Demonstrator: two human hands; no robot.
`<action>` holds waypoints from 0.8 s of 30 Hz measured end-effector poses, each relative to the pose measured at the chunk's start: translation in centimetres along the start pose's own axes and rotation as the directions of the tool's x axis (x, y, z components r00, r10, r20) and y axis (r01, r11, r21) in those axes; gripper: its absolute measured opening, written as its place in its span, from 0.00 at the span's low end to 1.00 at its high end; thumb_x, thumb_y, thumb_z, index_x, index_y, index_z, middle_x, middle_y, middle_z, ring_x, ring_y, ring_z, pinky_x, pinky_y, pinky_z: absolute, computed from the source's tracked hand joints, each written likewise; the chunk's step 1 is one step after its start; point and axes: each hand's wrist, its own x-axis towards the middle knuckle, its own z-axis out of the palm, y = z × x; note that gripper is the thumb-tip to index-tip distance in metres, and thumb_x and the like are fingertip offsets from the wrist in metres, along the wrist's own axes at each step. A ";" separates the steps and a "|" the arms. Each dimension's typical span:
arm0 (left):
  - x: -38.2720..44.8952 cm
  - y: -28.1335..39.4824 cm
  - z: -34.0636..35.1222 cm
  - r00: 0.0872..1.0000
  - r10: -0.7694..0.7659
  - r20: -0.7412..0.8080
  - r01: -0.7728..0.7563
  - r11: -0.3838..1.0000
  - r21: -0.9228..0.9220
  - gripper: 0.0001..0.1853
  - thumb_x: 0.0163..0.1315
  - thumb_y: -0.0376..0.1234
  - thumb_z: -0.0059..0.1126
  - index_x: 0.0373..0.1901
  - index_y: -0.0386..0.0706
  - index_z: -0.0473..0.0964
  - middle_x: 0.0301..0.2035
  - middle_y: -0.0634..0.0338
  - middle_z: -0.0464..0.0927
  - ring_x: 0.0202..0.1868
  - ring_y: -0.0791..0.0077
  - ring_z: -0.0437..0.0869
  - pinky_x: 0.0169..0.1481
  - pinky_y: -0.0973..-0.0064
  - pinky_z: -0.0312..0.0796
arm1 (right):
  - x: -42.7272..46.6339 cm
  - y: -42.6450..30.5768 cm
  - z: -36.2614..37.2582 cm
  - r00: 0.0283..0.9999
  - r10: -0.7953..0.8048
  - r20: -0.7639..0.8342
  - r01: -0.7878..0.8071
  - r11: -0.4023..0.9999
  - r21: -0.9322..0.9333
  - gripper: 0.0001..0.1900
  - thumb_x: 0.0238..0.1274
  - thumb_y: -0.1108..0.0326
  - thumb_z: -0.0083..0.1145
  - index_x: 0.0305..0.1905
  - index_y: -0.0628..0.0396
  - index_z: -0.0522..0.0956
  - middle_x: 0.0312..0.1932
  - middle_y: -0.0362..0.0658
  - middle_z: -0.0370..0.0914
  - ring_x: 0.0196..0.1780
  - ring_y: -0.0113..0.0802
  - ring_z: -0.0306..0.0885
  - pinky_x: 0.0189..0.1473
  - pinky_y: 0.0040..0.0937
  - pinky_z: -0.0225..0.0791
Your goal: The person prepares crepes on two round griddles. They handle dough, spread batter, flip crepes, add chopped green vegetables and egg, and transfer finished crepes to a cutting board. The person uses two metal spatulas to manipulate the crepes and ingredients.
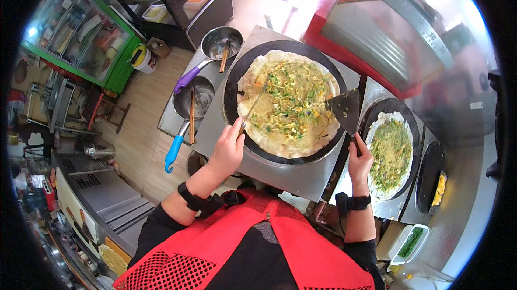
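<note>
A large flatbread [250, 74] lies on a round black griddle [232, 108], topped with noodles, chopped greens and bits of egg. My left hand [227, 148] grips a thin metal tool [257, 99] by its dark handle; the blade or rod reaches over the left part of the filling, and its exact kind is unclear. In my right hand [360, 159] is the handle of a wide metal scraper [346, 106]. The scraper is over the griddle's right edge, its front edge at the flatbread's rim, with bits of greens on its face.
Right stands a second griddle [411, 128] with another topped flatbread [389, 153], then a third griddle [428, 177]. Two saucepans, one purple-handled [208, 44] and one blue-handled [183, 102], sit left with chopsticks. A red-framed glass guard [363, 40] stands behind. A tray of greens [412, 241] is lower right.
</note>
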 end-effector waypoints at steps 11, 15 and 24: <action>7.9 1.2 3.1 0.998 -0.042 0.038 0.049 0.976 -0.212 0.23 0.65 0.31 0.49 0.60 0.32 0.66 0.44 0.38 0.77 0.47 0.46 0.79 0.53 0.64 0.70 | 3.1 -2.7 0.7 0.953 -0.014 0.301 -0.054 0.975 0.216 0.17 0.61 0.72 0.57 0.55 0.62 0.78 0.36 0.45 0.83 0.37 0.22 0.77 0.40 0.24 0.71; 9.9 1.5 4.6 0.987 -0.123 0.103 0.147 0.950 -0.274 0.23 0.66 0.33 0.48 0.61 0.33 0.65 0.45 0.38 0.77 0.48 0.48 0.80 0.52 0.64 0.70 | 8.7 -1.2 7.7 0.956 0.051 0.288 -0.152 0.928 0.339 0.17 0.62 0.68 0.57 0.53 0.64 0.78 0.33 0.44 0.83 0.36 0.23 0.78 0.41 0.23 0.70; 4.4 0.3 2.0 0.965 -0.209 0.157 0.255 0.887 -0.385 0.23 0.67 0.30 0.47 0.63 0.33 0.63 0.43 0.46 0.77 0.43 0.56 0.79 0.51 0.71 0.70 | 4.2 -2.7 8.5 0.937 0.236 0.257 -0.338 0.802 0.493 0.17 0.66 0.69 0.55 0.57 0.63 0.75 0.25 0.36 0.77 0.18 0.14 0.62 0.18 0.15 0.53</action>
